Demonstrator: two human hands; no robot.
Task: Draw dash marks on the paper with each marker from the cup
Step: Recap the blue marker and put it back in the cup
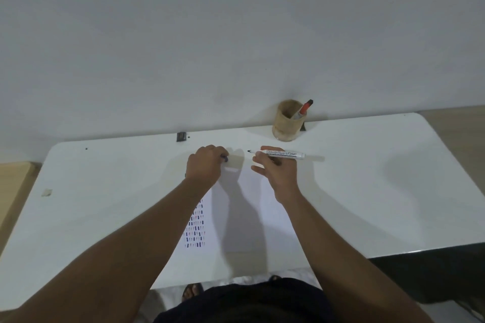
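A white paper [244, 220] lies on the white table [367, 191] in front of me, with rows of blue, purple and pink dash marks [195, 228] down its left side. My right hand [275, 168] holds an uncapped white board marker [280, 153] level above the paper's far edge, its dark tip pointing left. My left hand [207, 165] is closed around a small dark cap [224, 158], a short gap left of the tip. A tan cup [287, 123] at the table's far edge holds a red-capped marker [304, 109].
A small dark object [181, 136] sits at the far table edge, left of the cup. A scrap of tape [47, 192] lies near the left edge. The wall stands right behind the table. My foot [193, 291] shows below the near edge.
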